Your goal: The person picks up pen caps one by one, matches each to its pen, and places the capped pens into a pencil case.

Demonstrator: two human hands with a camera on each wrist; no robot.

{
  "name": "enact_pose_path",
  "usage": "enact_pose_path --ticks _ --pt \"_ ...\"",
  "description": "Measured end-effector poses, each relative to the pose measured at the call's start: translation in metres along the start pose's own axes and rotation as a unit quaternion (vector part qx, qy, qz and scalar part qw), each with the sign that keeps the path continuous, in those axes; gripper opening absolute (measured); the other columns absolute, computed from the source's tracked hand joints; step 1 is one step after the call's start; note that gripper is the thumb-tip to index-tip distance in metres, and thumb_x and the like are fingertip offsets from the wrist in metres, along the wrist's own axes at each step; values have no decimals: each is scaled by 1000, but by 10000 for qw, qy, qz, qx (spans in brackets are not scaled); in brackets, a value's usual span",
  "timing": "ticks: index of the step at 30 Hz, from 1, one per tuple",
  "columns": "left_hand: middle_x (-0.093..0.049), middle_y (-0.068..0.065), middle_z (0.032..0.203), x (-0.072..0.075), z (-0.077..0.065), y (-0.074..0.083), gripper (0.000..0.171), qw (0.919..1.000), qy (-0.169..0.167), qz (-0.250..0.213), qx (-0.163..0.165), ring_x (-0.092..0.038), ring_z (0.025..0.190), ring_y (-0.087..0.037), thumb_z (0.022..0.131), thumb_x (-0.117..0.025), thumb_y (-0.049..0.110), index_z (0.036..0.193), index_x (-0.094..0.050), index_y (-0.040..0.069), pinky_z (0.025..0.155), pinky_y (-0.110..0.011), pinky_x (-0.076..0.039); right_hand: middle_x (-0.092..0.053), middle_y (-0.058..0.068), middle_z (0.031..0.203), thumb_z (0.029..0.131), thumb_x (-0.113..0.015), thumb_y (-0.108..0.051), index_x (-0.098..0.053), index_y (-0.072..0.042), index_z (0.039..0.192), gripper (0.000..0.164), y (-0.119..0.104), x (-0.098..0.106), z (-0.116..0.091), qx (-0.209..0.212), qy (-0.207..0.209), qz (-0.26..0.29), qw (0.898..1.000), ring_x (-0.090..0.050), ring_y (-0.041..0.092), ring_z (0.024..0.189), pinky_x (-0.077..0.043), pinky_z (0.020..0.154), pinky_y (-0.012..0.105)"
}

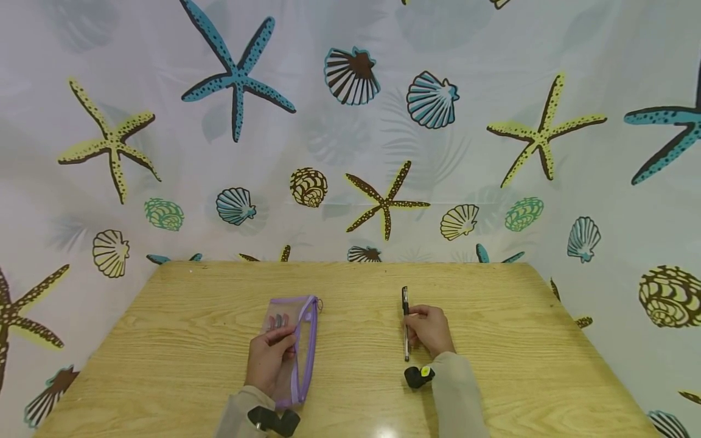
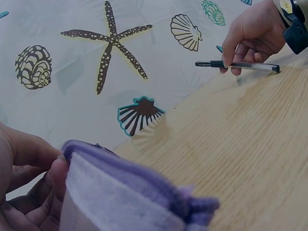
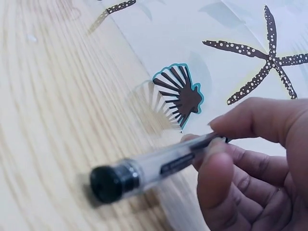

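On the left, my left hand [image 1: 267,360] pinches the edge of a see-through zip pencil pouch [image 1: 310,365] with purple trim. The pouch's zipped side gapes open in the head view, and its purple zip edge [image 2: 127,168] shows close up in the left wrist view. Fingertips [image 1: 286,333] show at and through the sheer material. To the right, my right hand [image 1: 431,330] holds a clear-barrelled pen [image 1: 405,298] with a black cap between thumb and fingers. In the right wrist view the pen's black end [image 3: 108,184] points toward the camera, over the wood.
Both hands work over a light wooden table [image 1: 350,340]. A white curtain [image 1: 350,140] printed with starfish and shells stands behind it and along both sides. Black camera mounts sit on the wrists, the right one [image 1: 418,376] beside the sleeve.
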State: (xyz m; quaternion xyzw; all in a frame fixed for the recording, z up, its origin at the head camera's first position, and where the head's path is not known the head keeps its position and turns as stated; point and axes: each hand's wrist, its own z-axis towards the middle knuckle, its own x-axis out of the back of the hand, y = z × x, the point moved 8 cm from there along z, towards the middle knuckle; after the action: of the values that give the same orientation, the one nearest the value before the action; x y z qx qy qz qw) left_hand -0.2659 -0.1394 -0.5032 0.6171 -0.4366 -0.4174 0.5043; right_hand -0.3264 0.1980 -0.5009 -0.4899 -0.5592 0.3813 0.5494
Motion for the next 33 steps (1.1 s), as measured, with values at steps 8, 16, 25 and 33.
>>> enact_pose_path --ticks 8,16,25,33 --pt "-67 -2 79 1 1 0 24 10000 16 -35 -11 -58 58 -7 86 -64 -7 109 -64 -15 54 -19 -51 -65 11 70 91 -63 -5 -62 9 113 26 -1 -6 1 49 -43 136 9999 -52 13 47 -48 42 27" --pt "-67 -2 78 1 0 0 24 9999 12 -106 -29 -57 57 -7 86 -64 -7 109 -64 -16 54 -19 -51 -70 15 79 90 -67 -8 -64 8 109 25 -6 -13 -2 222 -44 136 9997 -58 15 51 -52 47 29" --pt "-67 -2 79 1 0 0 25 9999 10 -110 -31 -57 57 -7 87 -63 -7 110 -64 -16 54 -19 -51 -69 10 71 88 -69 -9 -66 6 106 23 -7 -22 -2 341 -147 210 9991 -63 20 54 -55 51 33" --pt "-67 -2 78 2 1 -1 25 10000 39 -53 -27 -57 57 -7 86 -64 -6 109 -64 -16 54 -19 -51 -69 13 74 89 -68 -7 -65 9 106 23 -13 -32 -5 505 -376 421 9971 -64 22 56 -55 52 34"
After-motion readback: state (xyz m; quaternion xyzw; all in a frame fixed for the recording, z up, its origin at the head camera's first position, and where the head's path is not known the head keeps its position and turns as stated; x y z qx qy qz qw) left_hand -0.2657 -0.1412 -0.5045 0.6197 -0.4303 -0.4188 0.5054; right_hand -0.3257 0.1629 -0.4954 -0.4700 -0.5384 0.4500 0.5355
